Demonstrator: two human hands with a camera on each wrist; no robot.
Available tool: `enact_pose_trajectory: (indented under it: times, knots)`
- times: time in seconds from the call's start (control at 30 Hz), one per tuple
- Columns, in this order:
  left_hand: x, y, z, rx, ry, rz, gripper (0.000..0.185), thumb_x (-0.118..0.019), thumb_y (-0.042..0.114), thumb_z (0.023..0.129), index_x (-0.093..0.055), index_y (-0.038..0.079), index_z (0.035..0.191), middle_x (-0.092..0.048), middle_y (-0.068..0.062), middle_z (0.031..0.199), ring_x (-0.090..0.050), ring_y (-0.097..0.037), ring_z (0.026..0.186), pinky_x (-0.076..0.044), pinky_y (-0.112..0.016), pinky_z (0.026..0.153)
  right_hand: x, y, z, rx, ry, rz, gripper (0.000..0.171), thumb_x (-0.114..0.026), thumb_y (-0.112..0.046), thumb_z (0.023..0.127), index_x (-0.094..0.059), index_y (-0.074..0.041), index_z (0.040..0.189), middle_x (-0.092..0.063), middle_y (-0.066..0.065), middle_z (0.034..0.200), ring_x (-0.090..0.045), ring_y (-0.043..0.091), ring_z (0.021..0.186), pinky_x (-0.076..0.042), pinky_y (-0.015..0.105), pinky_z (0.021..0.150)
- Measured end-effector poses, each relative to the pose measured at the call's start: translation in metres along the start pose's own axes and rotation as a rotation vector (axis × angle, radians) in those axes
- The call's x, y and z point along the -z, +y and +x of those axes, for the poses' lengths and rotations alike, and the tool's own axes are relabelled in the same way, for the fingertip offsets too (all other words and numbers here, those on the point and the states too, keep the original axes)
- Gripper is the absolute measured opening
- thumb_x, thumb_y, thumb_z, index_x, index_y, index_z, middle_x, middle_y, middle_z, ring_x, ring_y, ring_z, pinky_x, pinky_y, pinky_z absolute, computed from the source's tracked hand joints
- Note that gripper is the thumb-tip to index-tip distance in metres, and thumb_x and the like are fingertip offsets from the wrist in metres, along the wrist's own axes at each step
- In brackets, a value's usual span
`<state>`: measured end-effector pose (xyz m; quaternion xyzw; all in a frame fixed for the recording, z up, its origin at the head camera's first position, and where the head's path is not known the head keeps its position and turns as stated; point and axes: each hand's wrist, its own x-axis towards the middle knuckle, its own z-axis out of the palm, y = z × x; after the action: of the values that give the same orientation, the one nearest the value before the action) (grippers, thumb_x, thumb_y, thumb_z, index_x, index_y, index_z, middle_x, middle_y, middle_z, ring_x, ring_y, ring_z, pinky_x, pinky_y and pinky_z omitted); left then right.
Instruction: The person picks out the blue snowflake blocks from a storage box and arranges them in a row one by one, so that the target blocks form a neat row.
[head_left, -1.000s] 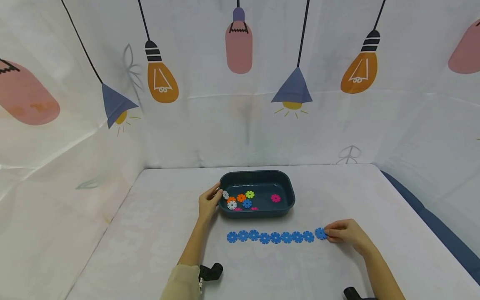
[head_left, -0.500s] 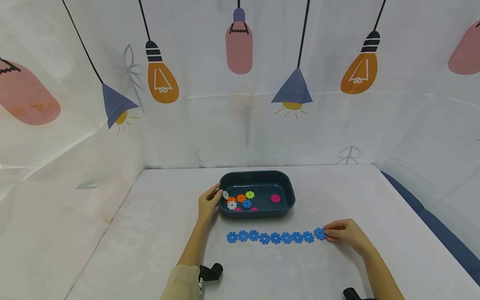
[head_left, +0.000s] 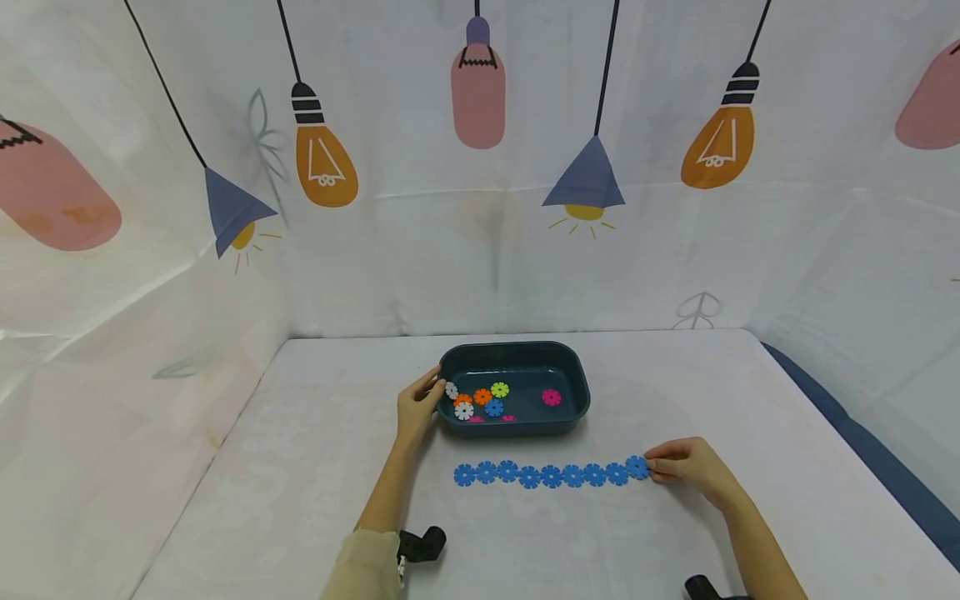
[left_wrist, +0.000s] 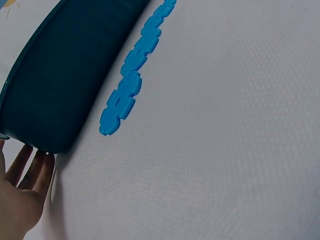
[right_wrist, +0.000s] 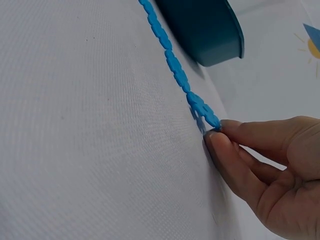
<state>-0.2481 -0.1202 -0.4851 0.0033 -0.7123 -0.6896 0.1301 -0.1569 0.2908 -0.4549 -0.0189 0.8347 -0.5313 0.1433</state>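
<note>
In the head view a row of blue flower-shaped interlocking discs (head_left: 551, 476) lies across the white table. My right hand (head_left: 693, 468) pinches the rightmost blue disc (head_left: 637, 467) between thumb and fingertips. That disc tilts slightly up from the table in the right wrist view, its left edge meeting the neighbouring disc; whether the slots interlock I cannot tell. Behind the row stands a dark green tray (head_left: 525, 427), held at its left end by my left hand (head_left: 417, 408). Below the tray's end wall, several left fingers (left_wrist: 44, 175) show in the left wrist view.
Inside the tray lie several loose discs: white (head_left: 464, 411), orange (head_left: 482, 397), yellow-green (head_left: 499, 389), blue (head_left: 493, 407) and pink (head_left: 551, 397). A white cloth printed with lamps (head_left: 495, 250) hangs behind the table (head_left: 337, 392).
My right hand has moved slightly left with its blue disc, closing the gap to the row's end. The left hand and the tray stay where they were.
</note>
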Motion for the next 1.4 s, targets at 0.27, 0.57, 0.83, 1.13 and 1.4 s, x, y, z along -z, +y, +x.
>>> enact_pose_trajectory:
  times: [0.27,0.57,0.83,1.13,1.4]
  knots:
    - [0.0,0.001,-0.001,0.01,0.007,0.005,0.033,-0.061,0.017,0.084,-0.06,0.009,0.116,-0.06,-0.017,0.109,-0.058,-0.014,0.088,-0.052,-0.024,0.066,-0.001,0.0,0.001,-0.011,0.006,-0.022,0.033,-0.065,-0.014,0.081,-0.06,0.014,0.098,-0.065,0.015,0.087,-0.062,0.019,0.071,-0.052,0.026,0.064]
    - [0.0,0.001,0.0,0.023,0.005,-0.004,0.033,-0.062,0.018,0.084,-0.061,0.012,0.115,-0.06,-0.015,0.109,-0.058,-0.018,0.09,-0.052,-0.025,0.067,0.0,-0.003,0.002,-0.024,0.04,-0.167,0.027,-0.065,-0.015,0.08,-0.065,0.008,0.092,-0.065,0.01,0.08,-0.06,0.018,0.067,-0.052,0.026,0.063]
    - [0.0,0.0,0.001,0.024,0.012,0.018,0.033,-0.062,0.02,0.083,-0.061,0.013,0.115,-0.06,-0.014,0.109,-0.057,-0.02,0.091,-0.052,-0.025,0.067,0.001,-0.029,0.011,0.046,0.099,-0.261,0.027,-0.062,-0.019,0.083,-0.064,0.005,0.095,-0.064,0.012,0.083,-0.06,0.017,0.069,-0.052,0.028,0.063]
    - [0.0,-0.001,0.001,0.033,0.014,0.018,0.033,-0.062,0.021,0.083,-0.061,0.013,0.115,-0.06,-0.014,0.11,-0.057,-0.02,0.091,-0.052,-0.025,0.067,-0.028,-0.074,0.056,0.278,0.019,0.043,0.037,-0.062,-0.017,0.084,-0.057,0.013,0.105,-0.061,0.027,0.095,-0.062,0.032,0.08,-0.052,0.03,0.069]
    - [0.0,0.0,0.001,0.026,0.011,0.01,0.033,-0.062,0.02,0.083,-0.061,0.011,0.115,-0.06,-0.016,0.109,-0.057,-0.02,0.09,-0.052,-0.027,0.068,-0.075,-0.111,0.091,0.283,-0.091,0.079,0.029,-0.059,-0.008,0.084,-0.058,0.012,0.104,-0.061,0.026,0.096,-0.06,0.038,0.087,-0.05,0.041,0.075]
